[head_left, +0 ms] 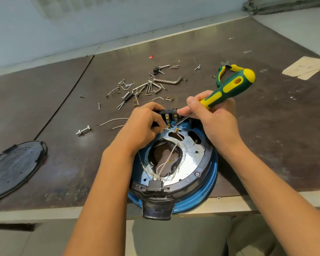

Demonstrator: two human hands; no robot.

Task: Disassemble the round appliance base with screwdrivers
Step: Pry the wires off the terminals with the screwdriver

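I record the round appliance base (210,174) lying open side up at the near edge of the table (266,137), its black latch end overhanging the edge, with blue rim and white wires exposed. My left hand (142,124) rests on its far side with fingers curled, pinching a white wire (165,128) beside the black terminal block (171,114). My right hand (217,120) has its fingers clamped round the green-and-yellow screwdriver (229,85), whose blade angles down to that same block. Well apart on the left lies a round black cover (15,169), and beyond the base are loose screws (126,84), hex keys (155,85) and green-handled pliers (220,75).
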